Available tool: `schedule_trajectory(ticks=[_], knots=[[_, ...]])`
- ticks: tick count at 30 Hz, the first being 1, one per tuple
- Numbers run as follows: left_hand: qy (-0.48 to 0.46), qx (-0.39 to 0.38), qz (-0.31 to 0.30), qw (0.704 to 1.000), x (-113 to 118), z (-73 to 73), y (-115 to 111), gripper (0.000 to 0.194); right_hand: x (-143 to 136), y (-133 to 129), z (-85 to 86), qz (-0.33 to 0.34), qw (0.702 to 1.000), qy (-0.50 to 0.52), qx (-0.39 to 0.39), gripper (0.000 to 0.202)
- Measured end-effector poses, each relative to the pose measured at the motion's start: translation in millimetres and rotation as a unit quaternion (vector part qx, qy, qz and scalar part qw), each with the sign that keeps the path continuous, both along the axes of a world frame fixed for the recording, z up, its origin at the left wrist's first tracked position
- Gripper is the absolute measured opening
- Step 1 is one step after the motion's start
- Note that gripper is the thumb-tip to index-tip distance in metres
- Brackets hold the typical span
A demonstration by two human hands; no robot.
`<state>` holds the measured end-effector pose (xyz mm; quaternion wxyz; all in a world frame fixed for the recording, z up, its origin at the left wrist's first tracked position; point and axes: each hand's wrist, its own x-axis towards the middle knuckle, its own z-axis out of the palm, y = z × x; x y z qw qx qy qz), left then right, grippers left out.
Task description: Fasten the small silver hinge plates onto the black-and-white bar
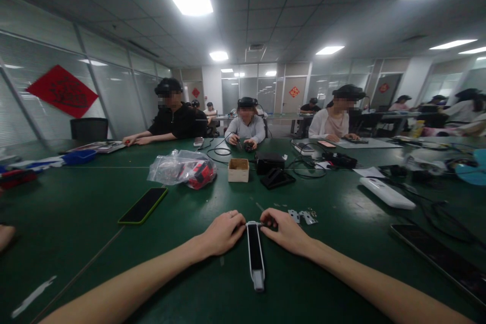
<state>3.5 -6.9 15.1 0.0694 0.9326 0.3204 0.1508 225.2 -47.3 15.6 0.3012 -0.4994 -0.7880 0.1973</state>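
A long, slim device with a white frame and a black face (255,250) lies on the green table in front of me, a narrower grey-white piece at its near end. My left hand (225,232) rests at the left of its far end, fingers curled and pressed together against that edge. Opposite, my right hand (284,230) pinches at the right of the same end. Something small and thin shows between the right fingertips and the device, too small to name. Just beyond my right hand lie several small metal plates (302,216).
A green-edged phone (143,206) lies to the left. Farther back are a plastic bag with red items (183,168), a small open box (238,170) and a black stand (277,178). To the right are a white case (386,193), cables and a dark phone (440,258). Several people sit across the table.
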Motion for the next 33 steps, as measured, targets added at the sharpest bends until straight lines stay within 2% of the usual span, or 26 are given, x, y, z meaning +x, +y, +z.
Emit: schedule_trajectory(ticks=[24,33], knots=[[-0.001,0.003,0.001,1.000,0.8,1.3,-1.0,0.012,0.5,2.1,-4.1,0.002,1.000,0.004,0.008,0.011],[0.000,0.008,-0.001,1.000,0.7,0.5,0.0,0.011,-2.1,0.2,0.0,-0.005,1.000,-0.005,0.013,0.009]])
